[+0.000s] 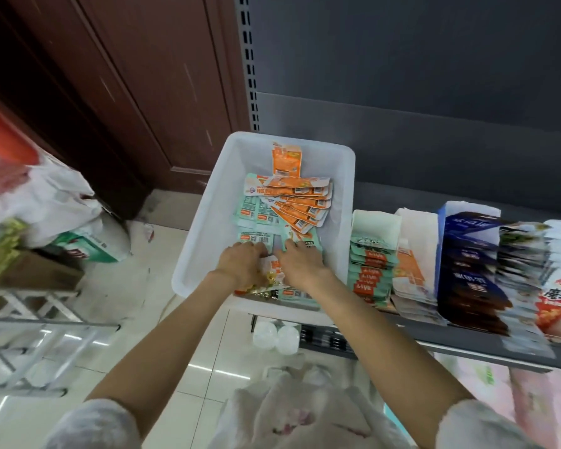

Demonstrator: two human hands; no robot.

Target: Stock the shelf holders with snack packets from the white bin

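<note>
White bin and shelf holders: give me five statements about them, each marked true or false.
1. Both hands are inside the white bin. True: the left hand and right hand rest on packets.
2. The bin holds only orange packets. False: orange packets and teal packets both lie there.
3. The bin sits left of the shelf holders. True.
4. The holder next to the bin is empty. False: it holds teal packets.
5. The bin stands on the floor. False: it rests on the shelf's end.

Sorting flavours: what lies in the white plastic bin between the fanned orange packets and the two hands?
Head view: mint-green flat snack packets lie there, overlapping, reaching both hands.
</note>
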